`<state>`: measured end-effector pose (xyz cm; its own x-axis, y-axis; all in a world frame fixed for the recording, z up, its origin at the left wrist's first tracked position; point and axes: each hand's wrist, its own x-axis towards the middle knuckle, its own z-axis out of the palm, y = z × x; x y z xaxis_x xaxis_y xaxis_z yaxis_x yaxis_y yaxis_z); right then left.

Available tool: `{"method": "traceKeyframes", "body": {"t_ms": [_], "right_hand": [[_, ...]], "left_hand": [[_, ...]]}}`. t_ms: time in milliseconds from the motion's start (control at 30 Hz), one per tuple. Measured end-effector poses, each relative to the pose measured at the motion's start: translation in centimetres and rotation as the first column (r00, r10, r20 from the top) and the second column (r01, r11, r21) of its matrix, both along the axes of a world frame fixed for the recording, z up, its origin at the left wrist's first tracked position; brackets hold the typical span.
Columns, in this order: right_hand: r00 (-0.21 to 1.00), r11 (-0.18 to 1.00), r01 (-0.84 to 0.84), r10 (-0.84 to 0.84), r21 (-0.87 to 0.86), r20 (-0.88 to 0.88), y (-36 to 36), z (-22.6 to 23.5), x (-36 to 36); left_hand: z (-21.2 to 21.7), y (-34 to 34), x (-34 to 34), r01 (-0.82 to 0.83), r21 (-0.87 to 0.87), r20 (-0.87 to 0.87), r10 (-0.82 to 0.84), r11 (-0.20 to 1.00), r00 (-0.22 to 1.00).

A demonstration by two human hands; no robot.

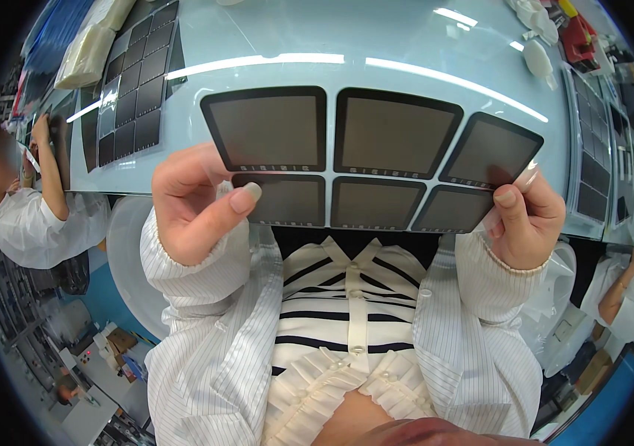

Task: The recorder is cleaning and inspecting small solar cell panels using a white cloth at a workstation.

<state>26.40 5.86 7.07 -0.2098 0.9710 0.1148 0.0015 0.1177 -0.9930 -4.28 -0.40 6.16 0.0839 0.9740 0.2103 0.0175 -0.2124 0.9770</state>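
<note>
Both hands hold one clear sheet (376, 160) of six dark, black-bordered rectangular panels, three over three, just above the near edge of the pale blue glossy worktable (406, 44). Left hand (196, 208): thumb pressed flat on the lower-left panel, fingers curled behind, pinching the sheet's left edge. Right hand (528, 223): thumb on top at the lower-right corner, fingers folded under, pinching likewise. The sheet is level, lifted clear of the table as far as I can tell, and all six panels look intact and in place; none is peeled or separated. A second, larger sheet of dark panels (135, 89) lies on the table at far left, with bagged stock (86, 52) beyond it. Judgement: handling or inspection of this sheet is under way, with nothing visibly removed from it. A co-worker's arm (49, 163) rests at the table's left end.
</note>
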Motion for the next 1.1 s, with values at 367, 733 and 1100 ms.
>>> {"method": "traceKeyframes", "body": {"t_ms": [367, 733, 1100], "right_hand": [[0.987, 0.993, -0.112, 0.109, -0.022, -0.114, 0.3, 0.4, -0.9], [0.989, 0.998, -0.056, 0.053, -0.023, -0.135, 0.4, 0.5, -1.4], [0.976, 0.999, -0.006, -0.001, -0.031, -0.216, 0.5, 0.4, -2.2]], "left_hand": [[-0.3, -0.2, -1.0, -0.055, -0.051, 0.146, 0.062, 0.997, 0.987], [-1.0, 0.1, -1.3, -0.158, -0.03, 0.126, 0.16, 0.987, 0.979], [-1.7, -0.1, -1.4, -0.205, -0.054, 0.181, 0.211, 0.977, 0.961]]}}
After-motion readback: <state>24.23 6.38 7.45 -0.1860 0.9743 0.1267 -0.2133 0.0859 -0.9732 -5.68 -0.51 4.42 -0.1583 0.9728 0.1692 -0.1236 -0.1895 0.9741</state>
